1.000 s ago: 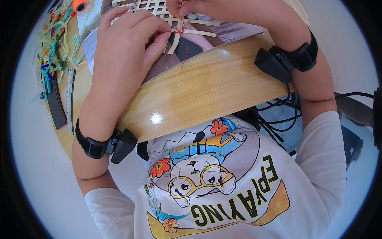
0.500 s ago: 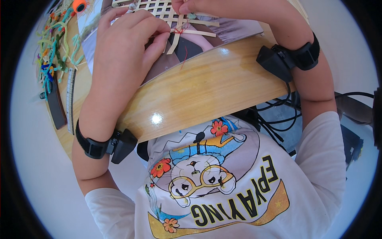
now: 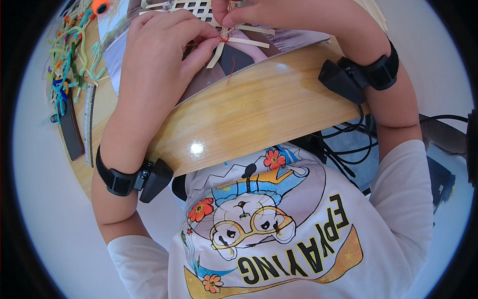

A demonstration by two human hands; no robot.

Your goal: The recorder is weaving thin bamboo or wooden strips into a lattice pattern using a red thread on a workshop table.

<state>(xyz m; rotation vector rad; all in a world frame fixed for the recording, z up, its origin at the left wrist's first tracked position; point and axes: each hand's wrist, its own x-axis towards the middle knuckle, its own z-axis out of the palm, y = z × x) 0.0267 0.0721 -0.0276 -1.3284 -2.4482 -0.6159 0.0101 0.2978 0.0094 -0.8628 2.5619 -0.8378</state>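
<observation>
An open lattice woven from pale flat strips (image 3: pixel 199 11) lies at the top of the view, its loose strip ends fanning out toward me. Red thread (image 3: pixel 224 39) is wound round the crossing at its near corner, and one tail hangs down from there. My left hand (image 3: pixel 162 55) is closed on the lattice beside that crossing, thumb and finger pinched together. Just above it, my right hand (image 3: pixel 240 14) is pinched shut, with thread running up toward its fingertips. The exact grip there is partly hidden by the fingers.
Under the lattice is a glossy printed sheet (image 3: pixel 294 44) on a wooden table (image 3: pixel 239 107). To the left are tangled coloured fuzzy stems (image 3: pixel 74 45), an orange round object (image 3: pixel 100 6), a dark bar (image 3: pixel 72 132) and a ruler (image 3: pixel 89 124). Black cables (image 3: pixel 343 149) hang below the table's edge.
My right hand has shifted slightly, its fingers now lower and more curled above the crossing. My left fingertips have moved a little closer to the red thread.
</observation>
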